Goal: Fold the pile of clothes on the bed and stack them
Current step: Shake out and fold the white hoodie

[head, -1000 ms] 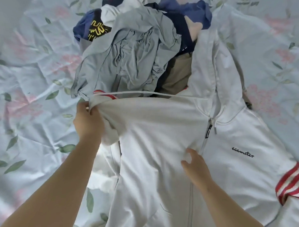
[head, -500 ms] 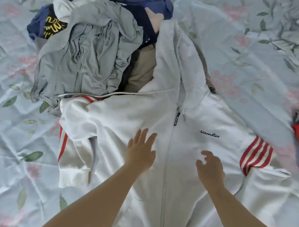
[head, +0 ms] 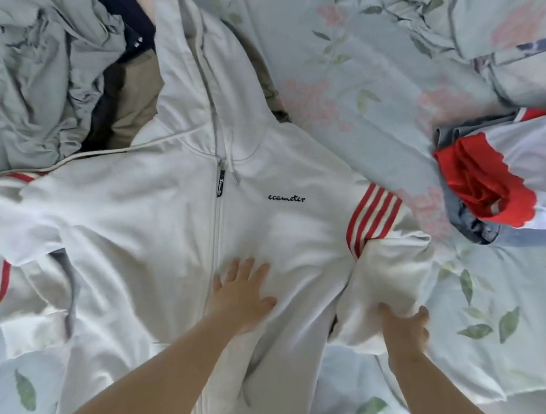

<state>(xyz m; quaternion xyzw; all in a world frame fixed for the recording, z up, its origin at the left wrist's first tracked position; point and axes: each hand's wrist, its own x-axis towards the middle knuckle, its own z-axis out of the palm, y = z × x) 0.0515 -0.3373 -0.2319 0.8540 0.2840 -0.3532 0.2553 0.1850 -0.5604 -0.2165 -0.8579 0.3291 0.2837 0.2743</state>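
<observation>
A white zip hoodie (head: 159, 218) with red sleeve stripes lies front up on the bed, its hood pointing away from me. My left hand (head: 242, 294) presses flat on its chest just right of the zip, fingers spread. My right hand (head: 403, 328) grips the bunched right sleeve (head: 390, 280) near the hoodie's side. The pile of unfolded clothes (head: 40, 70), grey on top with tan and dark pieces under it, sits at the top left, partly under the hood.
A folded garment in red, white and grey-blue (head: 489, 185) lies at the right on the floral bedsheet (head: 338, 78). A rumpled floral duvet (head: 508, 40) fills the top right corner.
My left hand let go of the left shoulder and now lies flat on the chest. My right hand moved right and took hold of the right sleeve. The view shifted right.
</observation>
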